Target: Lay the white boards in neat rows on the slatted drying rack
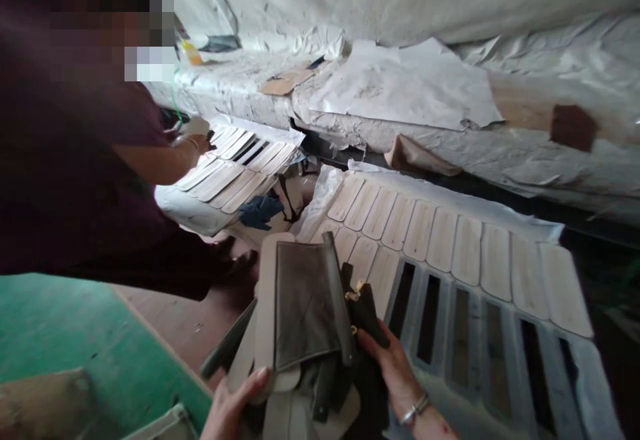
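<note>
In front of me is a bundle of beige and dark grey-brown leather-like panels (pixel 306 300), with rounded beige edges and dark strips hanging among them. My left hand (pixel 237 400) is closed on its lower left edge, thumb on top. My right hand (pixel 393 370) is closed around the right side, on dark straps (pixel 367 317) that carry small gold-coloured metal fittings. The right hand's lower fingers are partly hidden behind the straps. Just beyond the bundle lies a slatted rack (pixel 435 353) bearing rows of pale rounded panels (pixel 467 253); dark gaps show between its bars at the front.
At left, a person in dark clothing (pixel 75 160) reaches over a second rack of pale panels (pixel 233 183). A dark blue cloth (pixel 261 210) hangs there. Behind runs a paper-covered bench (pixel 400 87) with a yellow bottle (pixel 191 53). Sacks (pixel 45 403) lie on the green floor.
</note>
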A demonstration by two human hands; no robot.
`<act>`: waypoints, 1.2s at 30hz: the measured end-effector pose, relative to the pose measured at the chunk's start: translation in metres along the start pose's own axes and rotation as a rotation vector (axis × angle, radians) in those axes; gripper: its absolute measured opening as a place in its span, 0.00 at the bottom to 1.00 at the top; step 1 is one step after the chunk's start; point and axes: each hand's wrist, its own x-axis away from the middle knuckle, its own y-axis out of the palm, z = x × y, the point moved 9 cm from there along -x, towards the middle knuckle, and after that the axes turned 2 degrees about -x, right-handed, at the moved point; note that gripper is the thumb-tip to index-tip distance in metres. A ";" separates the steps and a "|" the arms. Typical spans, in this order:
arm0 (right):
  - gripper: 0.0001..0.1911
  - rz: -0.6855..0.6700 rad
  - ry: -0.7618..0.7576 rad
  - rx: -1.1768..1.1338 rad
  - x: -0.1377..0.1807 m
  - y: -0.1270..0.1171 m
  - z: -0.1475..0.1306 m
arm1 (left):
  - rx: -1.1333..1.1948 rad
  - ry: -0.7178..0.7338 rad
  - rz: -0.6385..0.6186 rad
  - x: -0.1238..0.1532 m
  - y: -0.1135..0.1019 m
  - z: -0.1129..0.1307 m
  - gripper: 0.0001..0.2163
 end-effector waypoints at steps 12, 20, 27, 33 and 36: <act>0.38 0.348 -0.208 0.535 -0.113 -0.084 -0.030 | -0.145 0.094 -0.269 -0.155 0.118 0.069 0.24; 0.21 0.413 -0.588 1.161 -0.105 0.009 -0.083 | -0.337 0.130 -0.204 -0.197 0.095 0.058 0.27; 0.23 0.337 -0.203 1.570 -0.192 0.138 -0.064 | -0.556 0.171 -0.270 -0.196 0.099 0.069 0.23; 0.21 0.386 -0.138 1.578 -0.210 0.135 -0.056 | -0.611 0.171 -0.238 -0.203 0.093 0.075 0.23; 0.26 0.390 -0.115 1.558 -0.210 0.132 -0.054 | -0.615 0.159 -0.219 -0.203 0.093 0.075 0.23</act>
